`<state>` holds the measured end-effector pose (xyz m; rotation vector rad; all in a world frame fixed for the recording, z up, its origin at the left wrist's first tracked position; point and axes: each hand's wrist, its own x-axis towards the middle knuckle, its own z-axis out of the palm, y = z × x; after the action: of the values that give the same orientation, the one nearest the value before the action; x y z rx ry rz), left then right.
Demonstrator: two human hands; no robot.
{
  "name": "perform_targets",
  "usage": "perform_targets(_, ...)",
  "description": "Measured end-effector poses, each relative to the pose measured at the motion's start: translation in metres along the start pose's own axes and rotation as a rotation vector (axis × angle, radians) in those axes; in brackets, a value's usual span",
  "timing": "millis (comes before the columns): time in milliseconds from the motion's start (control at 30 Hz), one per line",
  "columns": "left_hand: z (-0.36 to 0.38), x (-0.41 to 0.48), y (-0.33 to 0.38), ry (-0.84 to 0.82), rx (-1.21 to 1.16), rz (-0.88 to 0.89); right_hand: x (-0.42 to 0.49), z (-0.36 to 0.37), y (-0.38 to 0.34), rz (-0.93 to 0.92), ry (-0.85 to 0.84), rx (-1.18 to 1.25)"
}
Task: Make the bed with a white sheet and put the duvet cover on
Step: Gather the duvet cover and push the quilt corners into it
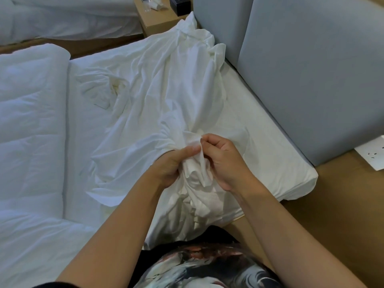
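Hard to tell: whether the white cloth is a sheet or a duvet cover.
White cloth: crumpled across the mattress, one corner bunched at the near edge.
Left hand: grips that bunch.
Right hand: pinches the same corner.
Duvet: heaped toward the mattress's foot end.
Black box: beyond the mattress, cut off by the frame.

Left hand: fingers curled, thumb laid flat along the top of a bunch of white cloth, gripping it from the left side.
Right hand: back facing up, fingers curled inward, fingertips pinching a cloth edge at the top of the same bunch.
Hands: close together, the bunch held between them.
Left forearm: bare, rising from the lower left.
Right forearm: bare, rising from the lower right.
Forearms: converging toward the wrists.
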<state>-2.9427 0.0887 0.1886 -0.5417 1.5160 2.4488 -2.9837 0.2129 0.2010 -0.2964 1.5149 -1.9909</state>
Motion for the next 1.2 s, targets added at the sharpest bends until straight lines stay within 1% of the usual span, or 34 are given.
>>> perform_targets(67,0.000,-0.001,-0.002,-0.034,0.082,-0.067,-0.002,-0.007,0.001,-0.040,0.052,-0.142)
perform_targets(133,0.002,-0.001,-0.007,-0.005,0.180,-0.130,-0.003,-0.013,0.003,-0.093,0.112,-0.346)
perform_targets(167,0.004,0.000,-0.009,0.021,0.215,-0.159,-0.004,-0.015,0.005,-0.116,0.120,-0.407)
perform_targets(267,0.008,-0.003,-0.011,0.082,0.240,-0.234,-0.006,-0.023,0.018,-0.118,0.154,-0.457)
perform_targets(333,0.002,-0.002,-0.011,0.103,0.267,-0.249,-0.007,-0.037,0.032,-0.032,0.210,-0.477)
perform_targets(367,-0.003,-0.003,-0.011,0.116,0.284,-0.253,-0.009,-0.042,0.038,0.039,0.196,-0.462)
perform_targets(433,-0.010,-0.004,-0.009,0.146,0.324,-0.262,-0.012,-0.047,0.051,0.125,0.095,-0.454)
perform_targets(467,-0.012,-0.004,-0.008,0.154,0.347,-0.264,-0.012,-0.046,0.055,0.125,0.038,-0.531)
perform_targets(500,-0.014,-0.004,-0.009,0.157,0.375,-0.269,-0.011,-0.042,0.058,0.100,0.017,-0.628)
perform_targets(533,-0.015,-0.004,-0.009,0.154,0.405,-0.278,-0.008,-0.039,0.062,0.058,0.042,-0.680)
perform_targets(567,-0.016,-0.004,-0.008,0.152,0.423,-0.285,-0.006,-0.036,0.061,0.014,0.117,-0.685)
perform_targets(600,-0.018,-0.004,-0.007,0.152,0.442,-0.295,-0.002,-0.034,0.056,-0.042,0.236,-0.626)
perform_targets(633,-0.020,-0.003,-0.006,0.154,0.471,-0.306,0.002,-0.034,0.048,-0.116,0.371,-0.528)
perform_targets(667,-0.023,-0.002,-0.005,0.167,0.503,-0.309,0.005,-0.035,0.038,-0.186,0.465,-0.410)
perform_targets(700,-0.024,-0.001,-0.004,0.178,0.531,-0.302,0.008,-0.035,0.028,-0.230,0.488,-0.309)
perform_targets(733,-0.023,0.000,-0.004,0.189,0.546,-0.281,0.010,-0.032,0.020,-0.244,0.438,-0.238)
perform_targets(767,-0.020,0.000,-0.003,0.191,0.531,-0.245,0.011,-0.025,0.016,-0.219,0.350,-0.195)
perform_targets(833,-0.011,0.002,-0.003,0.125,0.379,-0.131,0.010,-0.009,0.019,-0.125,0.192,-0.157)
perform_targets(900,-0.003,0.002,-0.005,0.022,0.147,-0.040,0.009,0.000,0.023,-0.044,0.142,-0.116)
perform_targets(933,0.000,0.003,-0.006,0.002,0.064,-0.012,0.010,0.000,0.023,-0.014,0.138,-0.069)
perform_targets(1000,0.004,0.005,-0.006,0.015,-0.010,-0.001,0.013,-0.003,0.020,0.062,0.113,0.062)
perform_targets(1067,0.005,0.011,-0.006,0.043,0.008,-0.017,0.015,-0.007,0.015,0.144,0.028,0.243)
perform_targets(1133,0.005,0.015,-0.005,0.087,0.096,-0.035,0.013,-0.014,0.015,0.191,-0.053,0.381)
perform_targets(1167,0.003,0.017,-0.006,0.123,0.135,-0.052,0.011,-0.018,0.014,0.194,-0.041,0.395)
perform_targets(1200,0.001,0.018,-0.008,0.160,0.148,-0.073,0.009,-0.023,0.015,0.167,0.022,0.325)
